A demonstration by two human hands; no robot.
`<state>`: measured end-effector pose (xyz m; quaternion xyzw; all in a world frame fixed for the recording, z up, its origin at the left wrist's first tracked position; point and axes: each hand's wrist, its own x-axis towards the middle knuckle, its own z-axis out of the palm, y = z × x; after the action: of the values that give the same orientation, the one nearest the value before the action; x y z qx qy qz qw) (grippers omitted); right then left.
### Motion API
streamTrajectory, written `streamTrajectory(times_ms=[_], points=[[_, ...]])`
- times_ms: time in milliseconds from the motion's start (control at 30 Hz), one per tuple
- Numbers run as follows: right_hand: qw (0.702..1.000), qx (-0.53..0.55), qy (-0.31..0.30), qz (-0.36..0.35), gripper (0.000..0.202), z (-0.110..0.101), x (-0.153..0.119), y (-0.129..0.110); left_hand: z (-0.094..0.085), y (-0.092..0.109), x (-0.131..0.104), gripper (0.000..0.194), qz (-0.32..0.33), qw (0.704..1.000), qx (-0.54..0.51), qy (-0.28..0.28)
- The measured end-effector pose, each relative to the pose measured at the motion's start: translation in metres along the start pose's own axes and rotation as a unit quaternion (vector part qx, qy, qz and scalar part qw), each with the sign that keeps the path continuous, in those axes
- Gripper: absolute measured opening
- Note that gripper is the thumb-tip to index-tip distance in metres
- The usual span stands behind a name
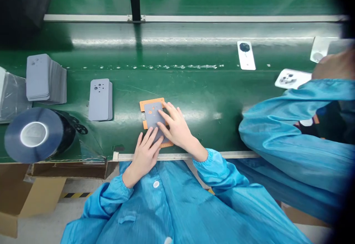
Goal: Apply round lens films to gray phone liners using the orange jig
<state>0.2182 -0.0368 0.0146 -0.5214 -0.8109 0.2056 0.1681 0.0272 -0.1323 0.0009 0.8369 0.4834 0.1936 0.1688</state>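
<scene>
A grey phone back panel (152, 116) with camera cutouts lies on an orange fixture plate (152, 101) near the front edge of the bench. My left hand (145, 151) rests on the panel's lower end, fingers spread. On its right side, the fingertips of my right hand (176, 127) touch the panel, its fingers apart as well. Both hands lie over the panel without gripping it, and they cover part of it and of the fixture. To the left sits a short stack of similar grey panels (99, 100).
A taller panel stack (38, 77) and a large roll of film (55, 136) stand at the left. White phone panels (250, 60) lie at the right, where a co-worker's blue sleeve (277, 118) reaches over the bench. An open cardboard box (41, 196) is below the left edge.
</scene>
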Motion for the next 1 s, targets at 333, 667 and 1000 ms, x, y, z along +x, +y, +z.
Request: streamTrajectory(times_ms=[333,667,1000], points=[[0.986,0.146,0.030,0.078,0.050,0.007,-0.002,0.005,-0.023,-0.007,0.022,0.015,-0.114,0.945,-0.228,0.206],[0.942,0.308,-0.109,-0.073,0.043,-0.028,-0.007,-0.030,-0.031,-0.018,0.026,0.050,-0.270,0.811,-0.467,0.227],[0.889,0.419,-0.174,0.067,0.062,-0.008,0.005,-0.026,-0.038,-0.031,0.031,0.054,-0.345,0.722,-0.535,0.273]])
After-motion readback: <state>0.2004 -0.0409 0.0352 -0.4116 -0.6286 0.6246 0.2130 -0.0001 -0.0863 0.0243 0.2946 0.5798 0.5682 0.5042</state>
